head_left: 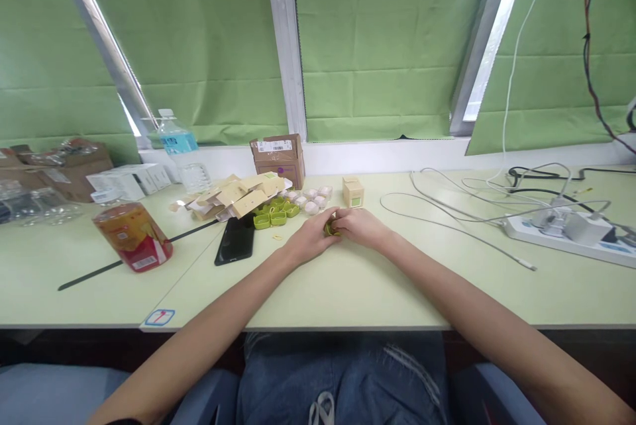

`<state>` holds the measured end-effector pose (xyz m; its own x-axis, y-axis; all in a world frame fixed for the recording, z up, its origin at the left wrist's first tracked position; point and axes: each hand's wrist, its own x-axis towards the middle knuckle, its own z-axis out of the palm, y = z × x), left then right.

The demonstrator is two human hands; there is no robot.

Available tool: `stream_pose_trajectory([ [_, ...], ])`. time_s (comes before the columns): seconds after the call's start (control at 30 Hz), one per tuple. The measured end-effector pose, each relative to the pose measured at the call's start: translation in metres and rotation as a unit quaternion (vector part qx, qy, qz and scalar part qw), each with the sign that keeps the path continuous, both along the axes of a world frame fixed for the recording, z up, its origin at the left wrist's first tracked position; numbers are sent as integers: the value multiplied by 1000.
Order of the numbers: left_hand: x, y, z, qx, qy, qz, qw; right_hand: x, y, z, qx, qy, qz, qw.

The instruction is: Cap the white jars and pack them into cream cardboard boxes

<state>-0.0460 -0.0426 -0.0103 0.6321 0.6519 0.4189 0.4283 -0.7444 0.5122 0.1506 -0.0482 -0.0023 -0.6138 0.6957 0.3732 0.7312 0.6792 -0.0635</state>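
Observation:
My left hand (312, 234) and my right hand (358, 226) meet on the pale green table (348, 286). Both pinch a small green piece (329, 230) that shows between the fingertips; most of it is hidden. Just left lie several more green pieces (275, 214) and a heap of flat tan cardboard blanks (238, 196). Behind my hands sit several small white round items (311, 200) and one small folded tan box (353, 191).
A black phone (235, 239) lies left of my hands. A red-labelled jar (133, 236) lies on its side at left, a water bottle (177, 147) and a brown carton (279, 157) stand behind. At right are white cables (447, 203) and a power strip (566, 230).

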Motion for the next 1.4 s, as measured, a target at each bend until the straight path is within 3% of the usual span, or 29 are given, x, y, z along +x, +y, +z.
stream_pose_trajectory([
  [0.3,0,0,-2,9,2,-14,1000,1,6,-7,-82,159,36,983],
  [0.6,3,7,0,25,-1,-41,999,18,12,-5,-255,325,59,909],
  [0.77,-3,15,-4,59,-10,1,998,15,11,-5,-268,394,15,879],
  [0.9,-1,12,-3,79,-26,-8,996,12,13,-10,-281,474,-46,834],
  [1.03,1,10,-2,98,-37,-29,994,15,16,-16,-370,494,-21,786],
  [1.23,1,11,-5,108,-54,-17,992,19,15,-17,-397,497,42,770],
  [1.4,1,11,-4,119,-57,-15,991,21,14,-15,-431,506,52,745],
])
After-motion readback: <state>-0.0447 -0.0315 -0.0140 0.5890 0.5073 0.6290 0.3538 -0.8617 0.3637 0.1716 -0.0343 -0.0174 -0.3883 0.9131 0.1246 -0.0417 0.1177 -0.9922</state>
